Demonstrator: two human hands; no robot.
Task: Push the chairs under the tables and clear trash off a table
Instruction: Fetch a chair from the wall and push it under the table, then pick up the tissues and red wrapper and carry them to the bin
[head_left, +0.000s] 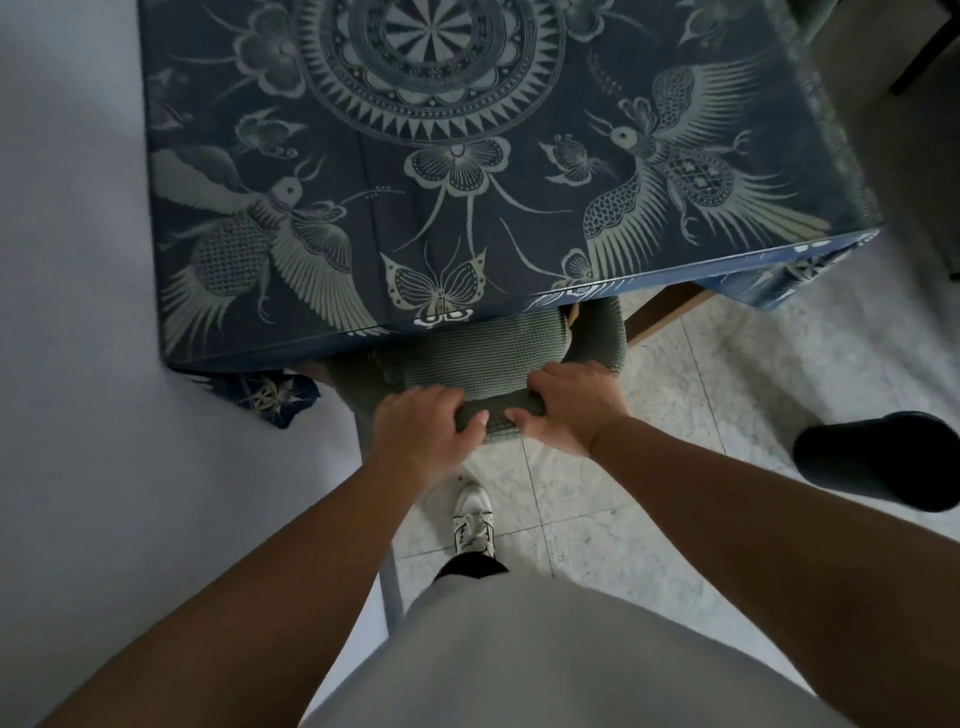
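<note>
A chair (467, 348) with a grey-green knitted cover stands at the near edge of the table (519, 218), its seat partly under the tabletop. The table wears a dark blue cloth printed with pale birds, butterflies and a round medallion. My left hand (421, 431) grips the top of the chair's backrest on the left, thumb on the near side. My right hand (571, 405) grips the same backrest top on the right. No trash shows on the visible part of the cloth.
A white wall (67, 312) runs along the table's left side. Pale tiled floor (727, 374) lies to the right, with a black cylindrical object (883, 457) at the right edge. My white shoe (474, 517) stands just behind the chair. Another chair leg (924, 52) shows far right.
</note>
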